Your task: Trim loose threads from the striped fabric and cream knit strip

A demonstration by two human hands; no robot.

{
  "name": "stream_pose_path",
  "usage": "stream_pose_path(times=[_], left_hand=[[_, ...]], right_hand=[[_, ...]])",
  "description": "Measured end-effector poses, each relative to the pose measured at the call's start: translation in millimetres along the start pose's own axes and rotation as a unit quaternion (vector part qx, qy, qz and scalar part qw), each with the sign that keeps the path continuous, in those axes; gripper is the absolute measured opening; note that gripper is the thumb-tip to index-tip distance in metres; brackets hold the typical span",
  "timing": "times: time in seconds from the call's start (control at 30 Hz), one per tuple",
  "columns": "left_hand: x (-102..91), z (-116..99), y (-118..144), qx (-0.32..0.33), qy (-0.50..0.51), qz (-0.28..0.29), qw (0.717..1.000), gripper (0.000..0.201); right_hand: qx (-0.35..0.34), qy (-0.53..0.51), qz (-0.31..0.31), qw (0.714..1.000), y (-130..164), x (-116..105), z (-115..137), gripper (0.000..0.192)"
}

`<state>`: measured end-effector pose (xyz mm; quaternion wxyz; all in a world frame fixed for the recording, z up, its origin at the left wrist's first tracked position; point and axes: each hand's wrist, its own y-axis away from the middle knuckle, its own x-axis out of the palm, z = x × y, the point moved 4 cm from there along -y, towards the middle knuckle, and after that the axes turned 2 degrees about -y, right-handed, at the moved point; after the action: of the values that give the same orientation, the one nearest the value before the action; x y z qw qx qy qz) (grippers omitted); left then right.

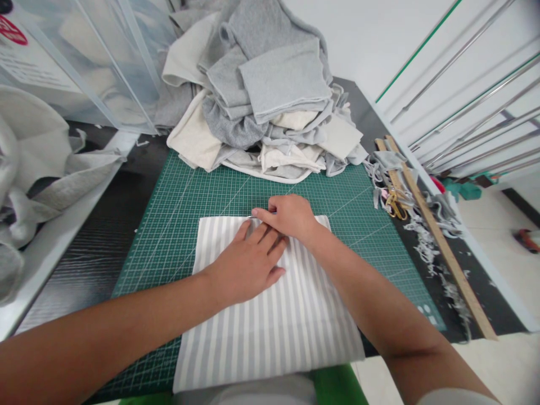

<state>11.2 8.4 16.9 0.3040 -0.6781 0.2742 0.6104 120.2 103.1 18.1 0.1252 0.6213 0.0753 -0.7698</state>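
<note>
A piece of grey-and-white striped cloth [270, 332] lies on a green cutting mat [156, 230], its near end hanging at the table's front edge. My left hand [247, 267] rests on the cloth with its fingers spread, pressing it down close to the far edge. Just beyond those fingertips, my right hand [291, 216] is closed around a small thin tool with a shiny metal tip [251, 217]. The tip points left along the cloth's far edge. Most of the tool is hidden in my fist, so its kind cannot be made out.
A heap of grey and cream fabric [270, 84] covers the mat's far end. Wooden strips [447, 247], gold-handled scissors [394, 203] and fabric scraps [426, 247] lie along the right. At left are a clear plastic bin [113, 62] and more grey cloth [37, 163].
</note>
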Motion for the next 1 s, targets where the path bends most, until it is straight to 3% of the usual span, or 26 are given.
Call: stream_pose_path(times=[1.0], left_hand=[[-1.6,1.4,-0.5,-0.001,0.008,0.000,1.000,0.052]], right_hand=[[-0.005,0.002,0.004,1.000,0.5,-0.3,4.4,0.055]])
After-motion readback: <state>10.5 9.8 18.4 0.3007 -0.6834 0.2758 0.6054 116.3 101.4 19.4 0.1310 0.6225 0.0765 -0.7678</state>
